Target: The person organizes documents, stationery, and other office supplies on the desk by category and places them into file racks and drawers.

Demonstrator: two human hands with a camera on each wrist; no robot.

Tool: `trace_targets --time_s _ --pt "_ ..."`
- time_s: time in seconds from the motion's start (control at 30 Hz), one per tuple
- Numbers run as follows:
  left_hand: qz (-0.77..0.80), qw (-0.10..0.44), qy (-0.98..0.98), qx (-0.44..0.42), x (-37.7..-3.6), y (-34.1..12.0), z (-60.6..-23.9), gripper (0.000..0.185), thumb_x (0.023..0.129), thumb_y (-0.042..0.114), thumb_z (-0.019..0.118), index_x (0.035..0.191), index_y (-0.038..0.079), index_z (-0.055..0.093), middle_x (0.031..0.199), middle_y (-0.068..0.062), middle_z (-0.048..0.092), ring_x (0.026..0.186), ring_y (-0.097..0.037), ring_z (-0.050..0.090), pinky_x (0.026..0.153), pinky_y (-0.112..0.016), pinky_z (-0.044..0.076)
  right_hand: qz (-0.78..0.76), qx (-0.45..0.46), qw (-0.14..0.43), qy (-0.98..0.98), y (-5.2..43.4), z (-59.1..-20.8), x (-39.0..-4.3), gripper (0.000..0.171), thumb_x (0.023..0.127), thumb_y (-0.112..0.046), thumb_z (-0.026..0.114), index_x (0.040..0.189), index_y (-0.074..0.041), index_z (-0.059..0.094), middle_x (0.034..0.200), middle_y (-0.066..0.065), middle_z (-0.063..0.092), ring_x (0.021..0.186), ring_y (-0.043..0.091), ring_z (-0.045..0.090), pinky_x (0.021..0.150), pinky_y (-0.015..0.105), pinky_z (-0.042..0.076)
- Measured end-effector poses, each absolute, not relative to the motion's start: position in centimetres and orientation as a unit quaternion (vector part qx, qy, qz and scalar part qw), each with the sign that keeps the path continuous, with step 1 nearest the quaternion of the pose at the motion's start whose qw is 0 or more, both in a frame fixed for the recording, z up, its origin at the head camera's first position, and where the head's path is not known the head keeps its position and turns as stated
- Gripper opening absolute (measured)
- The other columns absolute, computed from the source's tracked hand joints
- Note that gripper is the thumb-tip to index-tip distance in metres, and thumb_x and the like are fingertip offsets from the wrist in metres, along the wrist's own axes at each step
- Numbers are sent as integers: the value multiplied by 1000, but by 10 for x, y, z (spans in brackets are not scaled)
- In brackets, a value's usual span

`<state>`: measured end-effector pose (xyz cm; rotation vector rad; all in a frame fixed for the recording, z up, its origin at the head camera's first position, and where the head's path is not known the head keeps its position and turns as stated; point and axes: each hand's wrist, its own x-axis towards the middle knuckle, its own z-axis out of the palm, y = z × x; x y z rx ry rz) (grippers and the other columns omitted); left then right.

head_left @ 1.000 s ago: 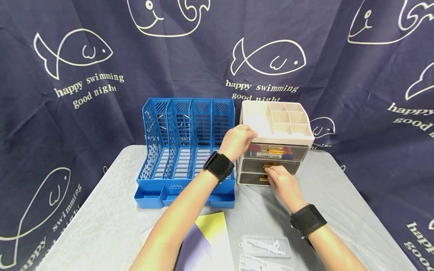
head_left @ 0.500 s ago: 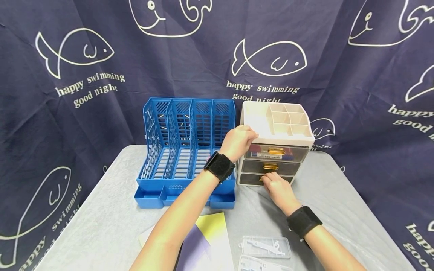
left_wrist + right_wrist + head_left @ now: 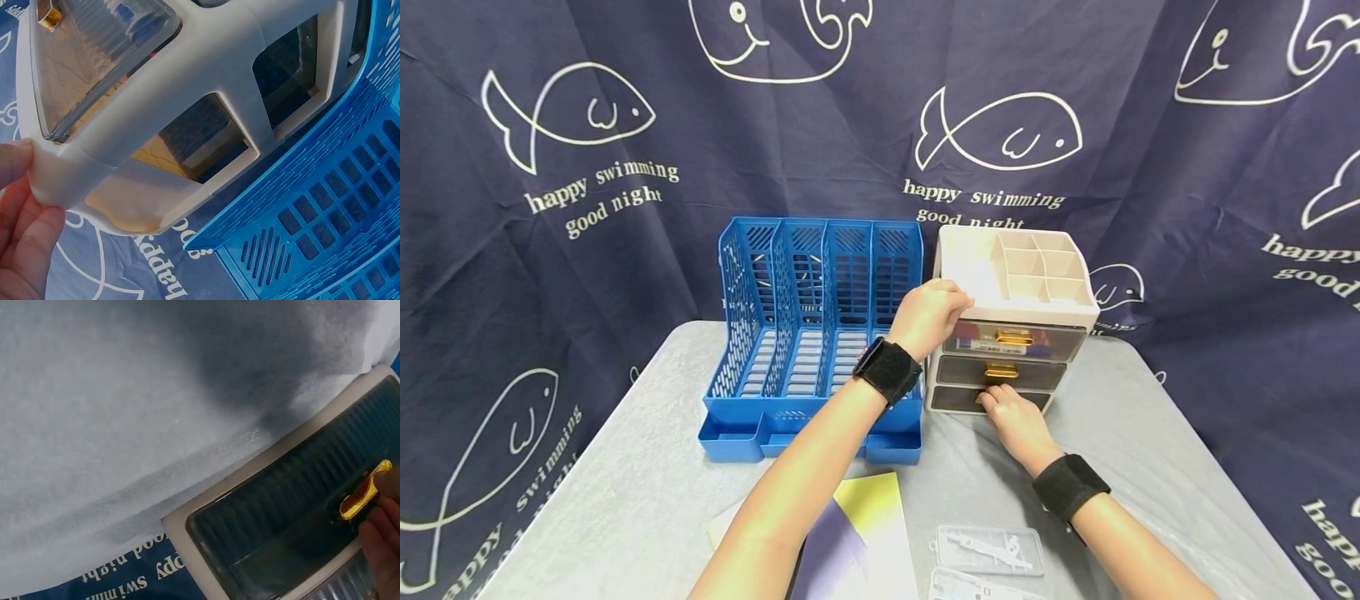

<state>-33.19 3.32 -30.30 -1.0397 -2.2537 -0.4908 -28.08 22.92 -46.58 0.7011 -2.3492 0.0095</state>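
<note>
A white desk organizer [image 3: 970, 262] with three smoky drawers stands at the right of the table, all drawers closed. My left hand [image 3: 927, 317] grips its upper left front corner; the left wrist view shows thumb and fingers pinching that corner [image 3: 47, 172]. Down at the bottom drawer [image 3: 950, 399], my right hand [image 3: 1018, 423] pinches the small gold handle [image 3: 357, 505] between thumb and fingers. Above it, the middle drawer's gold handle [image 3: 1001, 372] is free. Red and blue items show through the top drawer [image 3: 1052, 340].
A blue file rack [image 3: 808, 404] with open slots stands close by the organizer's left side. Nearer me lie papers or folders in purple [image 3: 831, 550] and yellow [image 3: 872, 504], partly under my left arm. Clear plastic cases [image 3: 990, 550] lie at the front right.
My right hand has moved down from the middle drawer's handle to the bottom drawer's handle. My left hand has stayed on the organizer's corner.
</note>
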Motion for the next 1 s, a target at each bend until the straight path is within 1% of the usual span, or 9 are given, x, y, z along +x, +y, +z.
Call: trace_targets --time_s 0.1,0.2,0.5,0.6,0.87,1.0 --pt "-186 302 -848 -394 -332 33 -303 13 90 11 64 93 13 76 90 0 70 91 -13 64 83 -23 52 -10 269 335 -903 228 -468 -281 15 72 4 71 85 0 64 83 9 61 75 25 57 59 35 52" --pt "-188 304 -846 -397 -332 33 -303 13 90 9 64 95 13 76 92 0 70 92 -14 64 83 -23 51 -25 267 335 -903 227 -469 -282 14 74 4 68 86 1 62 83 11 59 74 27 56 57 36 52" --pt "-189 303 -847 -393 -332 32 -303 13 90 11 64 95 14 76 91 0 70 92 -14 64 83 -23 51 -52 270 336 -901 225 -471 -284 12 77 1 66 83 -1 55 82 12 57 72 28 53 52 34 50" --pt "-188 304 -847 -393 -332 32 -303 13 90 11 65 95 13 76 91 0 70 91 -14 64 83 -23 51 -52 276 340 -898 225 -472 -285 14 77 1 66 81 -1 54 81 12 56 70 28 52 51 34 48" --pt "-192 301 -849 -390 -332 32 -304 13 90 11 64 96 14 76 91 0 70 91 -13 64 83 -23 52 -50 285 348 -892 226 -472 -284 12 76 1 65 79 0 53 79 12 56 68 28 52 50 35 47" --pt "-191 302 -847 -393 -333 33 -304 14 90 10 64 96 14 76 91 0 70 91 -14 64 83 -23 52 -46 297 351 -887 227 -471 -283 13 76 2 62 76 -1 50 76 12 52 66 28 49 48 35 46"
